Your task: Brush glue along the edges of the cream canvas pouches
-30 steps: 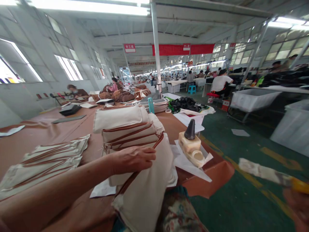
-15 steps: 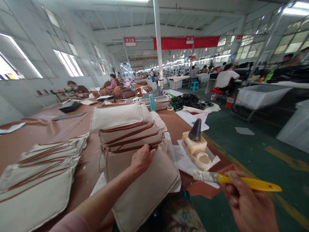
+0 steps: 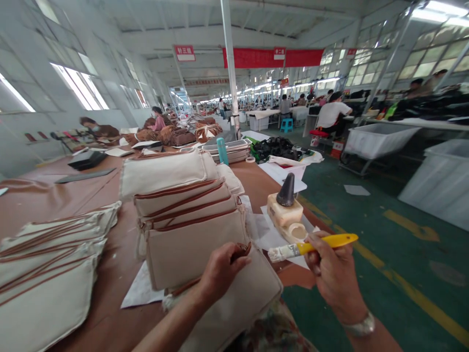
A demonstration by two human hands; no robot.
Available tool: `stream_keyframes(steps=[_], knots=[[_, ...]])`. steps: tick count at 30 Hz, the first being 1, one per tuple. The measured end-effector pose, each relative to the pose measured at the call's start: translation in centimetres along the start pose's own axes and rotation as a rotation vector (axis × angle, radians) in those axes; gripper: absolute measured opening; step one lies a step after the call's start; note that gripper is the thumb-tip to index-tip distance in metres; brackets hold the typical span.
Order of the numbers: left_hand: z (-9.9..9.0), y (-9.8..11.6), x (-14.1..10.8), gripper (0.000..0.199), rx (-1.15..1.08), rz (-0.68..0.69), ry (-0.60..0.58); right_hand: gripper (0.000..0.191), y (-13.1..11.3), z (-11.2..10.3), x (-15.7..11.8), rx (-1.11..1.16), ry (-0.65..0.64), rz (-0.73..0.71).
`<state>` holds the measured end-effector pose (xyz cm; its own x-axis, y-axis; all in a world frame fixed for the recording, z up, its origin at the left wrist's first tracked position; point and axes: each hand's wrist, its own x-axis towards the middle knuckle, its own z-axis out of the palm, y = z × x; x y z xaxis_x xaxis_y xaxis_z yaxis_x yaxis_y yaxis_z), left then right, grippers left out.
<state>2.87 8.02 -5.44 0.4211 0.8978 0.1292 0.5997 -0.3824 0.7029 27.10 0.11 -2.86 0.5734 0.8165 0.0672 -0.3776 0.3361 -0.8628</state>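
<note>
Left hand (image 3: 223, 274): fingers (image 3: 238, 261) together, pinching brown leather edging (image 3: 244, 249) of cream canvas pouch (image 3: 230, 305); pouch tilted across floral-print clothing (image 3: 271, 330). Right hand (image 3: 333, 276): fingers curled shut around yellow-handled flat paintbrush (image 3: 326, 243), white-caked bristles in air. Just past bristles, cream block (image 3: 285, 210) with black cone (image 3: 286, 191) on white paper sheet (image 3: 273, 239). Beyond pouch, stack of brown-trimmed canvas pouches (image 3: 183, 234); second stack (image 3: 44, 259) left, both on brown-covered workbench (image 3: 110, 234). Teal bottle (image 3: 222, 150) farther back.
</note>
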Motion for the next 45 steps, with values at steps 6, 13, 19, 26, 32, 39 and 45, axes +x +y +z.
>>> stream_keyframes(steps=[6, 13, 19, 26, 32, 39, 45], knots=[[0.0, 2.6, -1.7, 0.016, -0.297, 0.104, -0.059, 0.030, 0.0, 1.4, 0.1, -0.185, -0.118, -0.005], [-0.2, 3.8, -2.5, 0.016, -0.381, 0.094, -0.085, 0.030, -0.9, 0.9, 1.1, -0.255, -0.086, -0.099], [-0.3, 4.9, -2.7, 0.017, -0.366, 0.161, -0.088, 0.030, -1.7, 1.3, 0.0, -0.459, -0.175, -0.232], [0.8, 3.7, -3.7, 0.029, -0.177, 0.120, 0.088, 0.026, -3.3, -0.3, 0.3, -0.245, 0.029, -0.203], [1.4, 3.0, -4.3, 0.034, 0.083, 0.414, 0.105, 0.026, -3.9, -1.4, -1.3, -0.105, 0.062, -0.107], [1.8, 3.9, -6.0, 0.010, 0.221, 0.685, 0.196, 0.022, -4.7, -2.1, -1.7, -0.093, 0.055, -0.096], [0.1, 5.8, -6.9, 0.020, 0.459, 1.023, 0.180, 0.016, -5.2, -1.9, -3.1, -0.243, -0.121, -0.134]])
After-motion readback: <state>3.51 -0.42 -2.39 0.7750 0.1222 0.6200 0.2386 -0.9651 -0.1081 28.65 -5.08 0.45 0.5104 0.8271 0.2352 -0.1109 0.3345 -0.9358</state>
